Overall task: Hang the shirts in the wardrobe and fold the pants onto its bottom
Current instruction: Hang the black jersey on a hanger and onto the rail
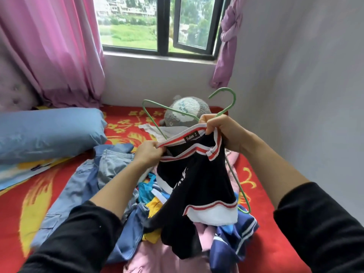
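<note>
Head view: both forearms reach forward from pushed-up black sleeves, meeting over the middle of the bed (271,251). Left hand (147,152), at 9 o'clock of the shirt (199,180), pinches the striped collar between thumb and curled fingers and pulls it sideways. Right hand (216,129), at 1 o'clock of the shirt and held higher, clenches the opposite side of the collar together with the neck of the hanger (234,99). The collar is stretched open between the two hands. The hanger is tilted, its hook pointing to 12 o'clock; one arm juts to 10 o'clock above the collar, the other runs down toward 5 o'clock behind the cloth. The black shirt, trimmed in red and white, hangs in the air from both hands above a pile (177,259) of mixed clothes. Jeans (78,184) lie spread at 8 o'clock of the pile. A red flowered sheet covers the bed. A blue pillow (49,131) lies at 9 o'clock, a grey plush (185,111) at 12 o'clock against the wall. A window (157,26) with pink curtains (59,46) stands above it; a plain wall (305,85) fills 3 o'clock.
</note>
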### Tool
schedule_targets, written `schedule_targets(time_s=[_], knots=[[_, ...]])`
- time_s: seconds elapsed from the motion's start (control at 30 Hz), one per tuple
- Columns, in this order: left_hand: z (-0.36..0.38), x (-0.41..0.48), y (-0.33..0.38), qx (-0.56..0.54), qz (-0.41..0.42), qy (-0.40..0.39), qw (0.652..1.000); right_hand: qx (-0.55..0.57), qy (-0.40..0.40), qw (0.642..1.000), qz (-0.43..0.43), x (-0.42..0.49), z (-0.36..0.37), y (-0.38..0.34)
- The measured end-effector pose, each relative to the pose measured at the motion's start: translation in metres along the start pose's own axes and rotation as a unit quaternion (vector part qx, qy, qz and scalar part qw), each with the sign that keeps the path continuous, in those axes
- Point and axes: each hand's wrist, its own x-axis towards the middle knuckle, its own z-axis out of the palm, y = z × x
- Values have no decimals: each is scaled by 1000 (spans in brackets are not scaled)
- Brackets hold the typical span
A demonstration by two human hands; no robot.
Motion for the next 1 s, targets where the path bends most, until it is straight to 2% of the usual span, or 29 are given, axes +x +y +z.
schedule_targets(time_s=[0.07, 0.13, 0.23, 0.33, 0.4, 0.47, 0.57, 0.67, 0.87, 1.0], knots=[[-8, 3, 7, -196, -70, -2, 978, -43, 72, 996, -8, 0, -14, 12], [-16, 5, 19, -284, -85, 0, 955, -98, 119, 988, -21, -1, -23, 24], [-23, 7, 33, -255, -34, 15, 966, -170, 168, 970, -36, 2, -26, 41], [-21, 10, 37, -173, 22, 44, 984, -155, 236, 958, -42, 6, -27, 40], [-16, 9, 35, -117, 42, 30, 992, -106, 312, 942, -58, 8, -30, 32], [-12, 8, 32, -84, 29, -5, 996, 4, 373, 925, -77, 8, -35, 20], [-7, 4, 28, -83, -7, -29, 996, 191, 374, 902, -99, 4, -34, 7], [-6, 0, 28, -86, -17, -39, 995, 304, 350, 877, -125, 3, -23, 4], [-14, -3, 34, -174, -55, -34, 983, 362, 365, 846, -142, 12, 6, 17], [-30, -6, 37, -264, -80, -40, 960, 381, 377, 833, -137, 20, 12, 31]])
